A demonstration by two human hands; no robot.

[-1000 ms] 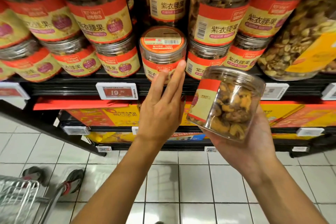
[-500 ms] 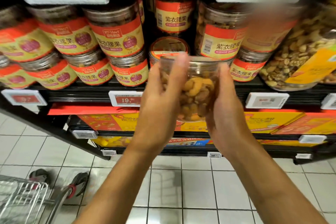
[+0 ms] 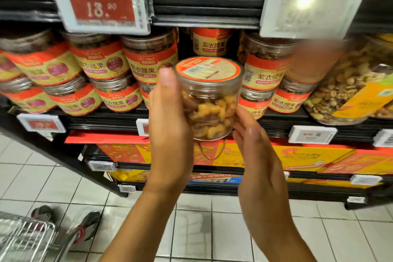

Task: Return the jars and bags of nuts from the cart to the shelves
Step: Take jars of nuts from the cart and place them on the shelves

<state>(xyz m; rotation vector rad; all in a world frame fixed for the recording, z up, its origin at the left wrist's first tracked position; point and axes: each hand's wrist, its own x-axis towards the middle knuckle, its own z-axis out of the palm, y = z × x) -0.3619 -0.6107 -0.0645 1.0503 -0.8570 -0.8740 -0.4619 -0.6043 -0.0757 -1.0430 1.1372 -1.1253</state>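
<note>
The left hand (image 3: 170, 125) is wrapping the nut jar (image 3: 209, 100), lid toward the shelf (image 3: 106, 116) gap for stacking, while the open right hand (image 3: 253, 147) is steadying its base.

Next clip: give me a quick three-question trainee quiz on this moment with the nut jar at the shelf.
1. True or false: the clear nut jar already stands on the shelf.
2. Which of the hands grips the jar's side? A) left hand B) right hand C) neither
3. Fill in: the red price tag above the jars reads ____.

Key:
1. False; it is held in front of the stacked jars.
2. A; the right hand is open at its base.
3. 18-something; the decimals are blurred.
</note>
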